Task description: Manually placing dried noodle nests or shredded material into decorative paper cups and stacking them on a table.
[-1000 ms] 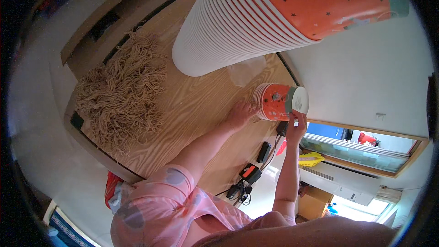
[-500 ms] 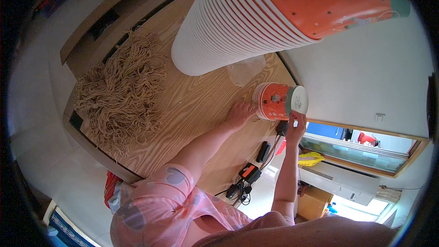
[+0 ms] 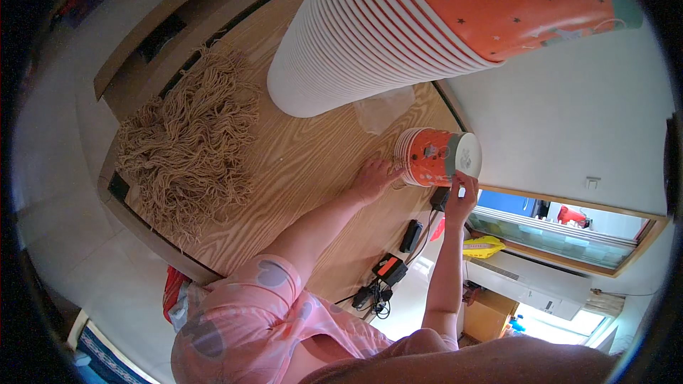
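Cups [image 3: 431, 158]: prob. light, thin-walled, easily dented.
R hand [image 3: 462, 196] pinches base edge; L hand [image 3: 375, 180] at rims, can't tell grip; best held gently nr rims.

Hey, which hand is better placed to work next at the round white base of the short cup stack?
Probably the right hand: it sits at the edge of the white base. The left hand is toward the other end of the short cup stack, near the rims.

I count two stacks of cups [image 3: 377, 39] [image 3: 430, 156], one heap of string [image 3: 188, 142], one table [image 3: 299, 178] and my two hands [image 3: 373, 180] [image 3: 462, 199].
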The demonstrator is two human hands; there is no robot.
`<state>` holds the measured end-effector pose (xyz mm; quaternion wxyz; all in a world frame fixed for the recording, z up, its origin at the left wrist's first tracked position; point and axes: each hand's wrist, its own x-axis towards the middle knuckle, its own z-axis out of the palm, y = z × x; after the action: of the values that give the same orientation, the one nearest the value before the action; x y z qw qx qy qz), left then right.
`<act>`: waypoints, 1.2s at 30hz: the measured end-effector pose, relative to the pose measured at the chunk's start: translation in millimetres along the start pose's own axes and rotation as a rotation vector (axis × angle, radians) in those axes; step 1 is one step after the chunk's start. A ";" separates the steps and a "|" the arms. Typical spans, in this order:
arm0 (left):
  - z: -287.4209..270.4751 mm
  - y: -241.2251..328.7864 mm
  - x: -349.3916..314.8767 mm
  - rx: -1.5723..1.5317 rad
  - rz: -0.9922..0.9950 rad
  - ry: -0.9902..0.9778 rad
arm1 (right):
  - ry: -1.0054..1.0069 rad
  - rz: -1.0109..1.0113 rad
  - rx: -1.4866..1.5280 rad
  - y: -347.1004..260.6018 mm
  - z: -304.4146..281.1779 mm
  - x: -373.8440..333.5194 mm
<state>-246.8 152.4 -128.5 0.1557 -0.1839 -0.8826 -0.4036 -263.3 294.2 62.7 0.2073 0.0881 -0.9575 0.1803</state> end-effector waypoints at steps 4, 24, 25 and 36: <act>-2.9 1.0 0.6 -0.036 -0.014 -0.057 | -0.005 0.018 -0.014 2.2 1.0 -1.6; -1.3 2.9 0.9 0.048 -0.024 -0.125 | 0.106 0.961 0.886 36.9 102.1 -110.7; -1.7 2.9 1.0 0.022 -0.039 -0.157 | 0.156 1.089 1.082 37.9 106.7 -108.7; -7.1 6.6 5.4 0.066 -0.044 -0.097 | 0.212 1.418 1.458 48.4 126.2 -91.2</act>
<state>-247.7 152.1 -117.5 0.1096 -0.1784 -0.9059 -0.3680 -239.2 299.1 -98.5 0.0326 -0.4104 -0.4234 0.8070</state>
